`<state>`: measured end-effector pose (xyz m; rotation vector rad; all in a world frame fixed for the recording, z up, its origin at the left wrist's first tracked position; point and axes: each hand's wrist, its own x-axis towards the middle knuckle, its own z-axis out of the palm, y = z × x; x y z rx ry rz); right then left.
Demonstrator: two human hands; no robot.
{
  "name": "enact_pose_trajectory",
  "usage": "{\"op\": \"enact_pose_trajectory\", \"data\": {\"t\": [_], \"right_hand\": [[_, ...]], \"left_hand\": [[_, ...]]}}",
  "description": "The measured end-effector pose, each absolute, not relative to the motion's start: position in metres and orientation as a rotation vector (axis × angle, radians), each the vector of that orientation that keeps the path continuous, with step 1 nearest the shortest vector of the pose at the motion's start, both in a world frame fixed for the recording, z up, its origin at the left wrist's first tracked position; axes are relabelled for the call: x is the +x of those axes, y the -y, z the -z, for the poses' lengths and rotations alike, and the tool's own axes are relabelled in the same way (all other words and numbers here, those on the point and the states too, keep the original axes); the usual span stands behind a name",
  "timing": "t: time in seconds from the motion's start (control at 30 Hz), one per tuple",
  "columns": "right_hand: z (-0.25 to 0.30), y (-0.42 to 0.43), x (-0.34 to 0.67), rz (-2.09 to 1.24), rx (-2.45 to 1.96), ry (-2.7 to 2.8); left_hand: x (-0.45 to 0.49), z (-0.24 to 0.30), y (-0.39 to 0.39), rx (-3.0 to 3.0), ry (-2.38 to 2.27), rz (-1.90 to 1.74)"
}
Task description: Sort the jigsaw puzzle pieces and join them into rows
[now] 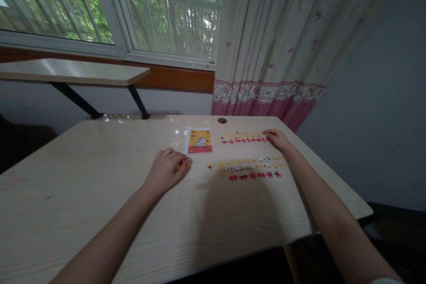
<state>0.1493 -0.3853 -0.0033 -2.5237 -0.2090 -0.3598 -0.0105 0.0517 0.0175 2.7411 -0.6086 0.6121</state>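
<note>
My left hand (169, 167) rests on the table with curled fingers, a small yellowish puzzle piece (189, 165) seeming to show at the fingertips. Just beyond it lies a picture card (200, 140) with a white animal on yellow and red. My right hand (277, 139) is at the right end of the far group of puzzle pieces (244, 140), thumb and forefinger drawn together on a piece mostly hidden by them. Nearer to me, a second group of puzzle pieces (253, 176), yellow, white and red, lies in rows, partly shaded.
The pale wooden table (100, 195) has a round cable hole (222, 120) at its back edge. A raised shelf (76, 71) on black legs stands at the back left. Behind are a window (169, 13) and a patterned curtain (266, 44), with a wall (376, 111) to the right.
</note>
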Motion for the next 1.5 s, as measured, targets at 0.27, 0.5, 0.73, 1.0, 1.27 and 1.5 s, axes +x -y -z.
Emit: {"op": "enact_pose_trajectory", "data": {"t": [0.27,0.5,0.73,1.0,1.27,1.5], "right_hand": [[0.017,0.411,0.146,0.309,-2.502,0.279],[0.02,0.408,0.148,0.273,-2.599,0.407],[0.021,0.405,0.147,0.228,-2.801,0.457],[0.021,0.402,0.145,0.265,-2.803,0.454],[0.015,0.393,0.157,0.295,-2.875,0.275],[-0.009,0.365,0.185,0.193,-2.958,0.339]], "left_hand": [[-0.011,-0.018,-0.053,2.742,0.587,-0.617],[-0.011,-0.019,-0.055,2.743,0.578,-0.621],[-0.011,-0.02,-0.054,2.732,0.562,-0.599],[-0.011,-0.019,-0.053,2.738,0.564,-0.618],[-0.004,-0.017,-0.066,2.787,0.493,-0.598],[-0.001,-0.015,-0.078,2.836,0.427,-0.596]]}}
